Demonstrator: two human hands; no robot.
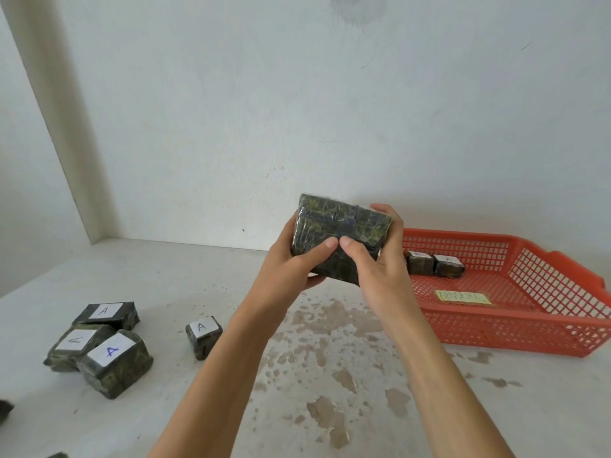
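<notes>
I hold a dark green, plastic-wrapped block point(340, 231) up in front of me with both hands, above the white table point(172, 282). My left hand point(291, 269) grips its left side, thumb across the face. My right hand point(380, 262) grips its right side, thumb beside the left thumb and fingers wrapped behind. No label shows on the side facing me.
An orange mesh basket point(515, 328) with a yellow tag stands at the right and holds two small wrapped blocks point(434, 263) labelled A. Three larger labelled blocks point(99, 345) lie at the left, one small block point(202, 335) nearer the middle. A white wall stands close behind.
</notes>
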